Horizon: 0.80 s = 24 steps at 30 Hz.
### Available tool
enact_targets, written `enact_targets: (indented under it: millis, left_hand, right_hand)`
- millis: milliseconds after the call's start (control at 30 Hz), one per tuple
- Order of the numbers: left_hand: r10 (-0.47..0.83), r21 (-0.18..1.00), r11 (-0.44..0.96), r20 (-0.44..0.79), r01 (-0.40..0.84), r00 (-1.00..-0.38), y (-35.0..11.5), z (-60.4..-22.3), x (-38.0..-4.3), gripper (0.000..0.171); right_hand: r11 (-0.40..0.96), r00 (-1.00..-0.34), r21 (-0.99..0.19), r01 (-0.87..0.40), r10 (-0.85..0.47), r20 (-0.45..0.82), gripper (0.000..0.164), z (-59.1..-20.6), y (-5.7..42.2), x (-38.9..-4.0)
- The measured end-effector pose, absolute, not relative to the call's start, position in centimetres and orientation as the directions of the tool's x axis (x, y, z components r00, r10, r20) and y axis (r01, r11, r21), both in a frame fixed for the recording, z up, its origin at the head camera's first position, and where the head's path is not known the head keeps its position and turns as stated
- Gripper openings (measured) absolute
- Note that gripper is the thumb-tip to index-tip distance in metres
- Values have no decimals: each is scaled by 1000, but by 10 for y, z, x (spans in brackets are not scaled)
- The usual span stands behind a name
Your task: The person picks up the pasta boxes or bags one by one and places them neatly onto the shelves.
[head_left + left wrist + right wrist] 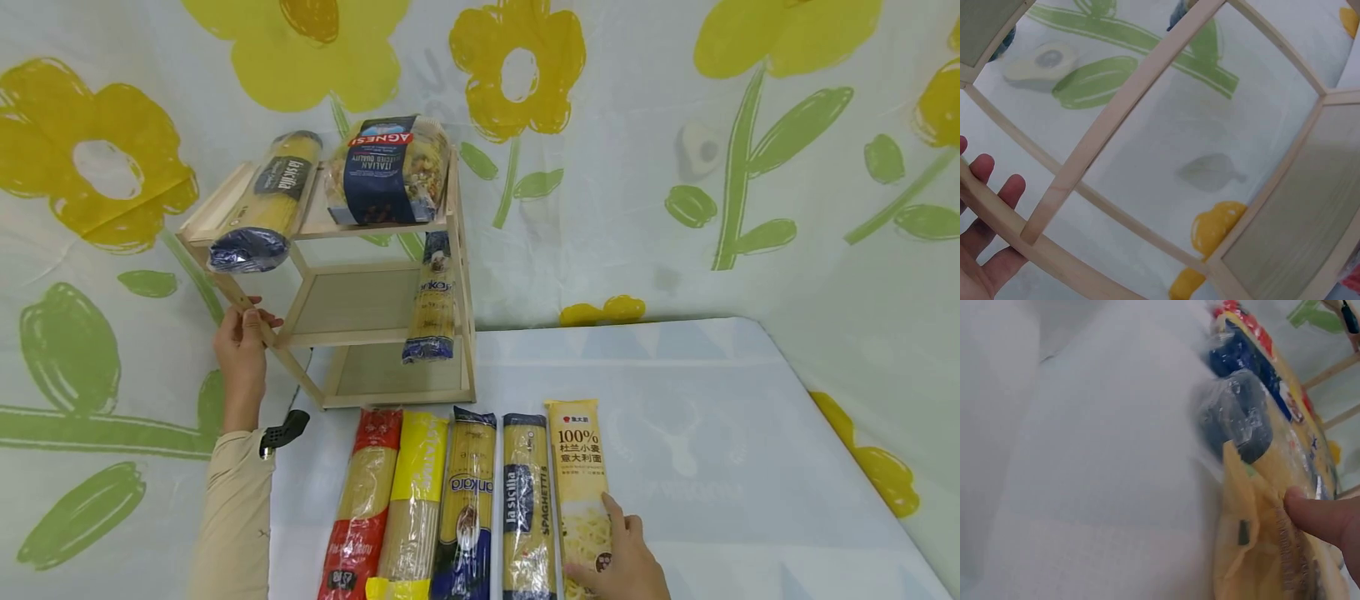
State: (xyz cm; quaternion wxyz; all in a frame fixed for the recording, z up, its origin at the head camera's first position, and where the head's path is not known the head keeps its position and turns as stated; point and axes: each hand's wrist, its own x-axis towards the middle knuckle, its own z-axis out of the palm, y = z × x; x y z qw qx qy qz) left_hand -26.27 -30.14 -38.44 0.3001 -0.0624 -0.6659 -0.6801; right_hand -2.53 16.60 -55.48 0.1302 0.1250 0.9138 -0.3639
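Observation:
My left hand (pixel 243 333) grips the left front post of a small wooden shelf rack (pixel 352 337); in the left wrist view its fingers (pixel 1012 187) reach round the rail. At the front right, my right hand (pixel 626 554) holds a yellow spaghetti pack (pixel 581 475) with Chinese lettering near its lower end, thumb and fingers at opposite sides. The right wrist view shows the thumb (pixel 1316 515) against this pack (pixel 1266 544). Left of it lie a la sicilia spaghetti pack (pixel 527 500), a blue-ended ankara pack (pixel 468 500), a yellow-banded pack (pixel 414 492) and a red-ended pack (pixel 363 500).
On the rack's top tier lie another la sicilia pack (pixel 273 192), overhanging the front, and a bag of Agnesi pasta (pixel 390 171). An ankara pack (pixel 432 300) lies at the middle tier's right side. White cloth covers the table (pixel 720 467); a flowered curtain (pixel 600 208) hangs behind.

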Motion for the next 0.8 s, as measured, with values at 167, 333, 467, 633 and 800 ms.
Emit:
enact_targets:
  millis: [167, 333, 467, 633, 800]
  left_hand:
    - [-330, 869, 71, 484, 490, -810, -302, -385, -263, 22]
    - [-327, 868, 67, 486, 493, -811, -301, -385, -264, 22]
    - [-326, 866, 70, 488, 494, -810, -301, -385, -265, 22]
    - [-330, 873, 46, 473, 486, -817, -301, -386, -266, 21]
    - [-338, 866, 62, 486, 496, -806, -302, -387, -266, 21]
  right_hand:
    - [682, -955, -678, 275, 114, -273, 108, -561, 167, -27]
    - [580, -959, -769, 268, 82, -272, 104, -561, 169, -28]
    - [547, -955, -790, 278, 70, -288, 103, -556, 170, -27]
    - [460, -942, -830, 316, 46, -333, 102, -553, 173, -29]
    - [407, -925, -838, 363, 50, -376, 102, -552, 177, -34]
